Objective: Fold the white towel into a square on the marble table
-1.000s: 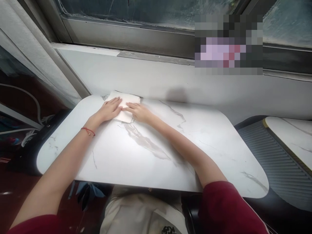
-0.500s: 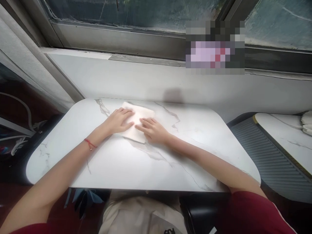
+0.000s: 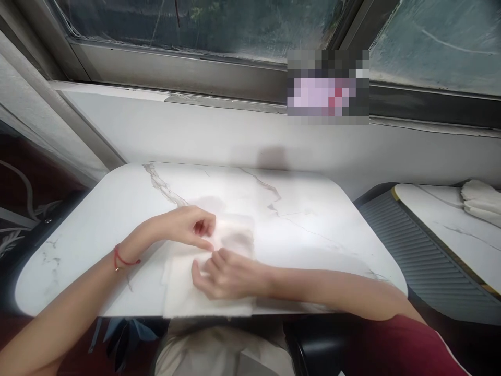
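A thin white cloth, blurred in places, lies spread at the near middle of the marble-patterned table, reaching its front edge. Over the cloth's upper left part is my left hand, its fingers loosely bent and the thumb stretched apart from them. I see nothing held between them. My right hand rests on the middle of the cloth with its fingers curled into it; their tips are partly hidden. The left thumb nearly meets the right knuckles. A red string bracelet circles my left wrist.
The white table has rounded corners and stands against a low wall below a window. At right is another white table with a ribbed grey side and a crumpled cream cloth. A curtain hangs at left.
Both hands have moved toward me with the cloth. It was a small folded pad under flat hands and now lies larger and more opened. My fingers have bent.
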`<state>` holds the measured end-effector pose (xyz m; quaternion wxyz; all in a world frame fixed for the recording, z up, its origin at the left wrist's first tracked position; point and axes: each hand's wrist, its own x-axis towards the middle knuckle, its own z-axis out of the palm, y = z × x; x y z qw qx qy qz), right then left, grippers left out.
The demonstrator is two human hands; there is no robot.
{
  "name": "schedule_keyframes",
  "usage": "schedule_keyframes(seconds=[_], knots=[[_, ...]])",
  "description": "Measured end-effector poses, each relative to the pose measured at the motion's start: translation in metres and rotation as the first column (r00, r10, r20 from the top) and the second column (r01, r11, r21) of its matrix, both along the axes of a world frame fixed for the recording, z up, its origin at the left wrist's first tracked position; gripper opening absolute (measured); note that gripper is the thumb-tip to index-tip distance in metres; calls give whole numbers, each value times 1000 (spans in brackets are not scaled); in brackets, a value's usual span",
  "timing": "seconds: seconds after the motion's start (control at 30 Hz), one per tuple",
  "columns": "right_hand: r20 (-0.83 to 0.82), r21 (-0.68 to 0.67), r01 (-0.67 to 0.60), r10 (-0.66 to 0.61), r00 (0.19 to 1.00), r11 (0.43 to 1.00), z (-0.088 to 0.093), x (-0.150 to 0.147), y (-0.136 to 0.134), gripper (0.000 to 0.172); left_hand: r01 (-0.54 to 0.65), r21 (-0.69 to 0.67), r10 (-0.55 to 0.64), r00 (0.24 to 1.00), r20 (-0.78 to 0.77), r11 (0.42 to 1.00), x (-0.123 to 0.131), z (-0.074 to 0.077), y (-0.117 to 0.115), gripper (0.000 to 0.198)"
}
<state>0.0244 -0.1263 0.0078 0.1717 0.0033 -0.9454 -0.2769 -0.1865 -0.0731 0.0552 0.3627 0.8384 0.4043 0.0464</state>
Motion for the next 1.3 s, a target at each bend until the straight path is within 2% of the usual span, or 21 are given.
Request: schedule_keyframes(seconds=[0.07,0.2,0.37,0.47,0.53,0.6,0.73,0.83,0.93,1.0,1.17,1.3], knots=[[8,-24,-9,9,1000,1000,0,0,-9,27,19,-43,-19,1000,-1,999,-1,-1,0,29],[-77,-132,52,-63,995,990,-1,-3,-19,42,-10,-64,10,1000,-1,998,-1,-3,0,32],[-57,-182,232,-246,968,956,-4,-5,-30,49,-63,-103,65,998,17,993,2,-5,1,29],[-65,-160,344,-358,931,925,-4,-6,-25,52,-132,-9,133,990,48,991,4,-8,1,23],[-36,-165,402,-413,910,900,-4,-6,-12,53,-207,141,195,976,93,968,6,-13,2,19],[35,-202,460,-463,886,865,-1,-5,9,51,-252,307,216,965,146,918,8,-20,6,19],[183,-268,557,-526,830,786,8,2,55,44,-225,515,174,974,147,827,14,-41,23,32],[218,-278,581,-539,814,765,10,11,83,42,-227,625,206,973,106,747,21,-56,45,37],[197,-293,592,-558,806,751,6,21,107,42,-227,699,240,967,81,679,32,-65,73,38],[189,-319,603,-574,796,731,2,30,123,42,-215,722,255,965,55,657,42,-66,91,38],[139,-395,633,-637,758,666,-8,54,159,44,-200,748,322,947,-19,633,76,-61,126,40],[95,-400,659,-686,721,637,-18,70,177,46,-219,751,348,937,-16,623,96,-60,140,41]])
